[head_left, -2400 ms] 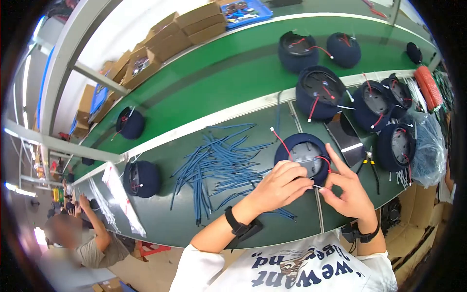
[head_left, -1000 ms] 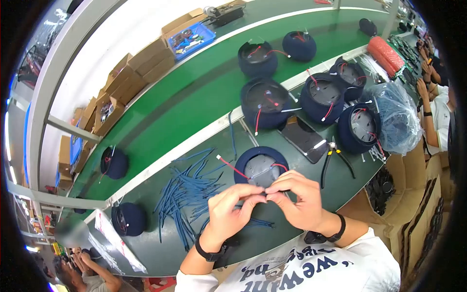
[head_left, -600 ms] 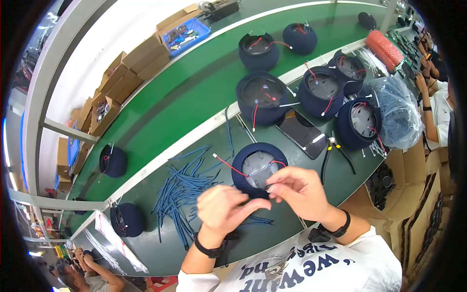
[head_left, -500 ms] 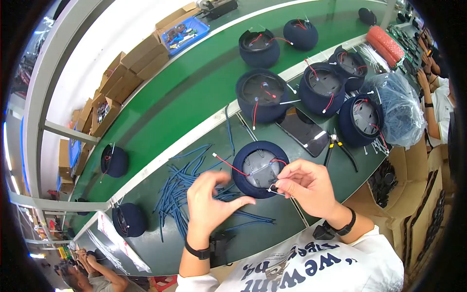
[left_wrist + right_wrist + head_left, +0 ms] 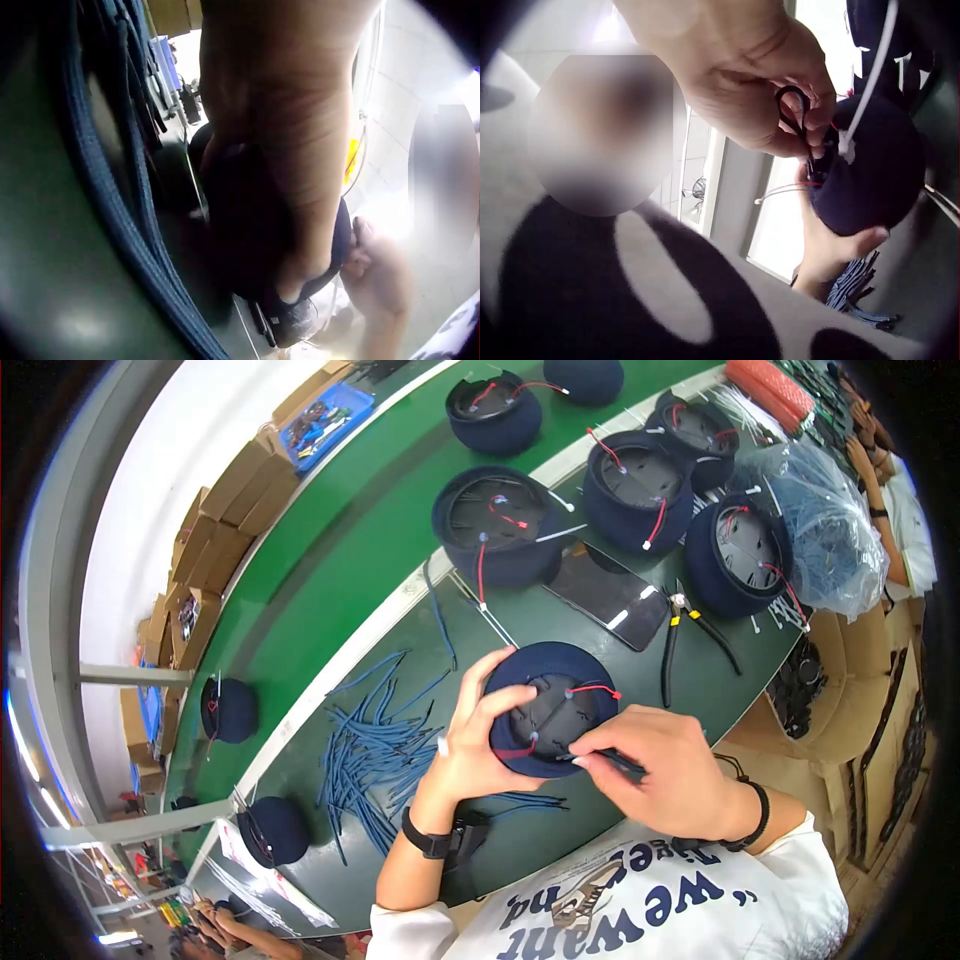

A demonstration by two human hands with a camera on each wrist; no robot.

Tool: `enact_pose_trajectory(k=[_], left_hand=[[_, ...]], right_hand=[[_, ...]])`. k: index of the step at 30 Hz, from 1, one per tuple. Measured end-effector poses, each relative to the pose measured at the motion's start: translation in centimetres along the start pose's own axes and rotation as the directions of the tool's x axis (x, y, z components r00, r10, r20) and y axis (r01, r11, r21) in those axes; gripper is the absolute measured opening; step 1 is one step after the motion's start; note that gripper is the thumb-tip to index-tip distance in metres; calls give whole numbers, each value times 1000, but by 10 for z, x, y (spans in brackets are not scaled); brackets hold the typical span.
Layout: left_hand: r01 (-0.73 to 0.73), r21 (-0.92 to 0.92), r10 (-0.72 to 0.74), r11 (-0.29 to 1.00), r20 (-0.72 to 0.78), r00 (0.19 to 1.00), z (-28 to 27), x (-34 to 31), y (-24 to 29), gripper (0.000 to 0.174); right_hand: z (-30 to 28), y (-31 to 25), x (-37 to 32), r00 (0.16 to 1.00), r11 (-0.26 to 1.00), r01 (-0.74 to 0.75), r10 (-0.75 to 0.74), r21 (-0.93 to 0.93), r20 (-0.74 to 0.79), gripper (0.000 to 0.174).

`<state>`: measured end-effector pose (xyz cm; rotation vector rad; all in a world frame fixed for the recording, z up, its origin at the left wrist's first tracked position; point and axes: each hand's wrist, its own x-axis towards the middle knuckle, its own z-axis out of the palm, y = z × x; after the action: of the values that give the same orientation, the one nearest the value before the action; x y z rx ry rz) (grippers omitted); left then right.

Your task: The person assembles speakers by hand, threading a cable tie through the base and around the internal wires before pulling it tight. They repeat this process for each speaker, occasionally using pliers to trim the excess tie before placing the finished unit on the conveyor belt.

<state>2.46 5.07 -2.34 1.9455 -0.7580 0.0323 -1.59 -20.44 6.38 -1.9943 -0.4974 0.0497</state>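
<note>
A navy fabric-covered round shell (image 5: 580,658) with a grey-black plastic inside and short red wires sits in my left hand (image 5: 466,752). The left fingers reach over its rim and into the opening, and the thumb side supports it from below. At the near rim my right hand (image 5: 672,772) pinches a thin dark cord, folded into a loop (image 5: 805,114) that stands out from the fingers. A white zip tie (image 5: 871,88) crosses in front of the shell in the right wrist view. In the left wrist view the left forearm hides most of the shell.
Blue braided cords (image 5: 375,760) lie piled to the left. Several similar shells (image 5: 500,560) stand behind, along the belt edge. A phone (image 5: 607,597), yellow-black pliers (image 5: 672,645) and a clear plastic bag (image 5: 825,525) lie to the right. A cardboard box (image 5: 835,690) stands below the table edge.
My left hand, earlier spread open in the air, now holds the shell, which has tilted. The right hand has come to its rim with the dark cord. The head view has shifted.
</note>
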Motion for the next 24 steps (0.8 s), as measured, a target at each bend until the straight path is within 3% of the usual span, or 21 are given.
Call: enact_pose_trajectory(k=[4, 8, 11, 18, 23, 24], left_hand=[[-129, 316, 212, 940, -246, 946, 13, -9, 3, 89], [-171, 547, 385, 819, -306, 871, 14, -20, 0, 86], [-156, 548, 406, 822, -371, 835, 17, -25, -2, 83], [-42, 384, 269, 922, -561, 783, 29, -42, -8, 65], [-5, 577, 357, 816, -498, 790, 25, -42, -6, 76], [0, 626, 379, 780, -472, 796, 24, -40, -4, 80]], right_hand=[[20, 11, -5, 995, 993, 95, -97, -74, -24, 21], [23, 7, -2, 991, 981, 116, -124, -154, -46, 24], [26, 8, 0, 992, 982, 114, -122, -154, -44, 23], [37, 8, 7, 993, 992, 24, -9, 126, -120, 14], [50, 4, 9, 958, 916, -160, 234, 369, -167, 12], [47, 3, 10, 965, 933, -159, 215, 322, -148, 11]])
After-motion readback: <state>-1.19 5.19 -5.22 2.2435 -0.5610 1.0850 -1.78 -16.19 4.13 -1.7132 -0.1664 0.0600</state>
